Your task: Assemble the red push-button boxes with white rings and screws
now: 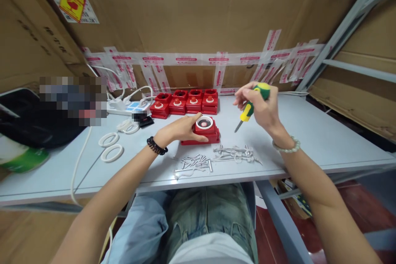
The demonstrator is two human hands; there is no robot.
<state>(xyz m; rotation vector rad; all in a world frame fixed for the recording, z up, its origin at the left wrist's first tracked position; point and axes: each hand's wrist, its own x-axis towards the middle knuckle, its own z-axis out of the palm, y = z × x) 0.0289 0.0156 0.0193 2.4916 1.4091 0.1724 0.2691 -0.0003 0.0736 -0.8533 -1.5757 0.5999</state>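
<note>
A red box-shaped device [212, 135] with a white ring [204, 122] on its face lies on the table in front of me. My left hand [188, 129] is closed around its left side, thumb along the near edge. Off to the right and raised above the tabletop, my right hand [261, 105] grips a green and yellow screwdriver [246, 112], its metal shaft pointing down and left. Nearer to me are a pile of small metal pins or screws [196, 161] and several longer metal rods with white cords [233, 154].
Behind stand several similar red devices [193, 101] in a row. White rings [111, 153], a small black object [145, 120] and a power strip [128, 107] lie left. A black bag [46, 128] and green container [26, 159] sit far left. Cardboard [192, 12] walls the back.
</note>
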